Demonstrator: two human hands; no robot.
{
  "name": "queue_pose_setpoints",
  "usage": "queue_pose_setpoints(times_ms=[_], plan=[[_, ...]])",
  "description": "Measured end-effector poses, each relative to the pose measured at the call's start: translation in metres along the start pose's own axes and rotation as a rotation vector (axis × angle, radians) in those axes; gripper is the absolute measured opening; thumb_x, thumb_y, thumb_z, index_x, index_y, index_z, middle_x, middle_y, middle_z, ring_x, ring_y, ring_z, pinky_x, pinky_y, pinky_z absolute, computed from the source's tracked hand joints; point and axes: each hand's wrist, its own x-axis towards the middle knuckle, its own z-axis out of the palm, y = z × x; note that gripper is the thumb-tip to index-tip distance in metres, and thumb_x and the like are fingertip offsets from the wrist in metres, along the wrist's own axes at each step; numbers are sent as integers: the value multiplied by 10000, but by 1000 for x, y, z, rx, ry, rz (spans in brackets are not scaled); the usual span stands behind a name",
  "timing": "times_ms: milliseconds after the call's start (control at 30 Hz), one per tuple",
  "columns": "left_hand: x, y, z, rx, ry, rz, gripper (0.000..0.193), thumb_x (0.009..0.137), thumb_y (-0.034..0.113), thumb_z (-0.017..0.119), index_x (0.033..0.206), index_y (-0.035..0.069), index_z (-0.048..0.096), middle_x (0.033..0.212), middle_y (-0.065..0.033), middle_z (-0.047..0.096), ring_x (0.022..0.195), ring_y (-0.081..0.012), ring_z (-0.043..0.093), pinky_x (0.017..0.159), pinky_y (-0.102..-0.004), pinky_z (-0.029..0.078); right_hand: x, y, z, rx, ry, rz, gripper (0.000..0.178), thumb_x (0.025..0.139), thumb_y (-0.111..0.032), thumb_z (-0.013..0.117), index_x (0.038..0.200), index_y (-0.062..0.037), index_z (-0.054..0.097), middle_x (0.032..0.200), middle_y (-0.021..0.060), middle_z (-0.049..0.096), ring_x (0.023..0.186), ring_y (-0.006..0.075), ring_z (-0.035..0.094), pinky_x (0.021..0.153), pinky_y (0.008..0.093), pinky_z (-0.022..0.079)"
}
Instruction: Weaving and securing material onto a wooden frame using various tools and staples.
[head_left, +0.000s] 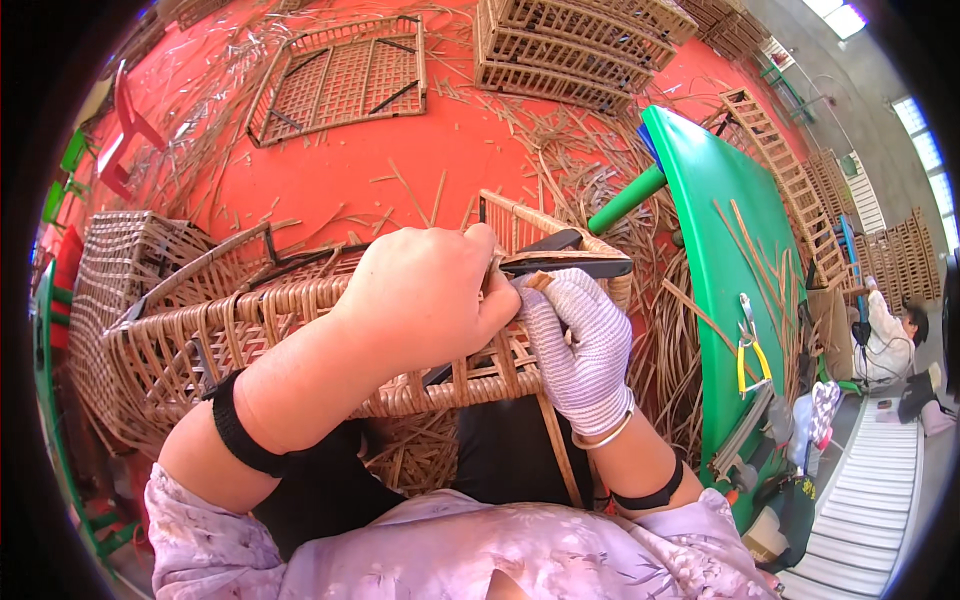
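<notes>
A woven brown wicker basket [230,325] with a dark frame lies across my lap. My bare left hand [415,290] is closed in a pinch at the basket's rim, beside a black frame bar [580,268]; what its fingertips grip is hidden. Just right of it, my right hand [580,350], in a pale striped knit glove, pinches a flat brown weaving strip [540,281], whose short end sticks up between thumb and fingers. The two hands nearly touch. Another long strip [562,450] hangs down from the basket below my right hand.
A green table [710,230] stands at right, bearing yellow-handled pliers [752,350] and loose strips. On the red floor [450,150] lie scattered strips, a flat woven frame [345,75] and stacked wicker pieces [570,50]. A person [890,335] sits farther right.
</notes>
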Motion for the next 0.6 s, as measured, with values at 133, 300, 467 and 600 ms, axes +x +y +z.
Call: queue_pose_setpoints(times_ms=[133,300,467,600], plan=[[-5,0,3,36,86,8,215,810,232,621,839,23,581,628,-149,607,573,-364,612,559,-455,493,-8,0,3,68,-4,59,121,868,-33,657,984,-10,685,893,142,660,715,267,663,645,314,523],[-28,5,-3,44,457,294,221,853,240,620,897,24,616,640,-164,612,597,-356,625,580,-440,505,-27,10,7,165,-16,226,143,852,-29,669,992,-8,692,897,141,680,758,253,673,680,318,534],[-64,38,-3,-67,-255,-160,269,925,258,576,1021,15,642,696,-157,655,603,-307,653,595,-391,528,-35,14,10,243,21,296,126,863,-41,656,977,-1,694,881,149,690,777,261,680,686,325,531],[-59,50,15,-514,-468,-397,288,987,246,504,1043,-14,615,666,-97,655,522,-170,633,522,-325,517,-37,19,16,283,61,208,126,868,-44,650,978,0,694,882,149,691,757,260,676,671,321,525]])
